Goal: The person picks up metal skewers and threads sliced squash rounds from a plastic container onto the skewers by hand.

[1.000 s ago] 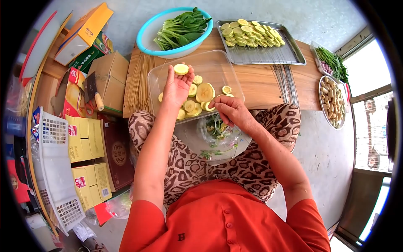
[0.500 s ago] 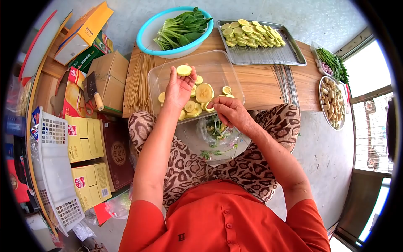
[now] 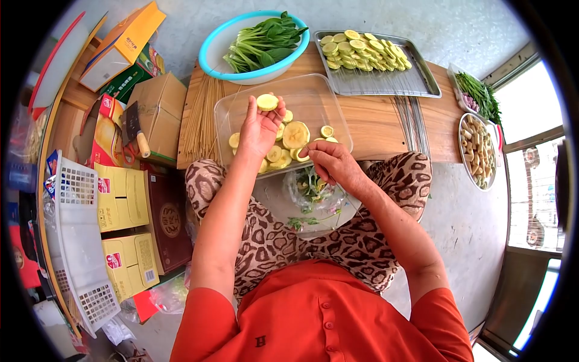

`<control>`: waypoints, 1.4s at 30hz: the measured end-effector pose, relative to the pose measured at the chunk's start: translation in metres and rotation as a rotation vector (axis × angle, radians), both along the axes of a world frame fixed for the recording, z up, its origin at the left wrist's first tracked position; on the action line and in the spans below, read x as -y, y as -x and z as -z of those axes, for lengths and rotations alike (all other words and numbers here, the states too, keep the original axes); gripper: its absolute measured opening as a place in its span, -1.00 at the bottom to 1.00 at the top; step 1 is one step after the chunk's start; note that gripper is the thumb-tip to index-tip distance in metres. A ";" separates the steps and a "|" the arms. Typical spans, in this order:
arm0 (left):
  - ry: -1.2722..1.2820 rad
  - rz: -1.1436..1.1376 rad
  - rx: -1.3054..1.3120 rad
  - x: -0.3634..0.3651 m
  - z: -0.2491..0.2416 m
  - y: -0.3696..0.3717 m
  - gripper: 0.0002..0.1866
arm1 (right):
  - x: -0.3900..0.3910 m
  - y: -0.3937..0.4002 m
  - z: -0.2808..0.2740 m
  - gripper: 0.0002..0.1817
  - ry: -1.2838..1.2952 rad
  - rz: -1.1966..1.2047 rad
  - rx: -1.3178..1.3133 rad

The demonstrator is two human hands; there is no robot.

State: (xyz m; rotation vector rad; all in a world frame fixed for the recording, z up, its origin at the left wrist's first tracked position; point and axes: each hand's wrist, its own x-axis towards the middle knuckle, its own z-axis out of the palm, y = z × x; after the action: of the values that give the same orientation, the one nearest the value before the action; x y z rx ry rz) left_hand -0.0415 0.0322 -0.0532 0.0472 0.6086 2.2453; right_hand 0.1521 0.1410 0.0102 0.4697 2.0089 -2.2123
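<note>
My left hand [image 3: 260,128] is raised over the clear plastic tub [image 3: 241,99], holding a round zucchini slice [image 3: 267,102] between thumb and fingers. Loose zucchini slices [image 3: 296,134] of different sizes lie in the tub. Beside its near right corner, my right hand [image 3: 333,161] is closed in a pinch. What its fingertips hold, if anything, is too small to make out. At the back right, a metal tray [image 3: 422,84] carries a pile of zucchini slices [image 3: 365,51], and thin metal skewers [image 3: 411,123] stick out over the table from its near side.
A blue-rimmed basin [image 3: 208,57] of leafy greens [image 3: 265,45] stands behind the tub. Bamboo skewers [image 3: 202,120] lie at the table's left. An oval tray [image 3: 478,151] of skewered pieces sits at the right. Cardboard boxes [image 3: 158,111] and a cleaver [image 3: 134,123] are on the left.
Hardly anything differs. The view has shifted slightly, and both hands keep nearly the same pose, the left still holding the zucchini slice.
</note>
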 end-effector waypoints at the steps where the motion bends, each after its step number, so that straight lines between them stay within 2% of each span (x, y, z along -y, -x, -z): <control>1: 0.006 0.004 -0.007 -0.001 0.000 0.000 -0.50 | 0.000 0.000 0.000 -0.76 0.000 -0.001 0.000; 21: -0.006 0.035 -0.025 -0.003 0.000 -0.009 -0.51 | 0.006 -0.001 0.000 -0.74 0.108 0.010 -0.030; 27: 0.039 0.097 -0.057 -0.005 -0.001 -0.016 -0.50 | 0.006 0.002 0.005 -0.74 0.162 0.037 -0.038; 35: -0.024 0.194 -0.103 -0.007 -0.002 -0.021 -0.50 | 0.006 0.008 0.008 -0.77 0.214 0.081 -0.039; 42: -0.025 0.178 -0.096 -0.007 -0.010 -0.026 -0.50 | 0.006 0.014 0.021 -0.78 0.240 0.092 -0.078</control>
State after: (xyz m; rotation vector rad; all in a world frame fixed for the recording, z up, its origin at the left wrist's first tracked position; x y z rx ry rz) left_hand -0.0159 0.0395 -0.0432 0.2149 0.6038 2.0871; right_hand 0.1376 0.1348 -0.0110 0.4616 1.7558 -2.5225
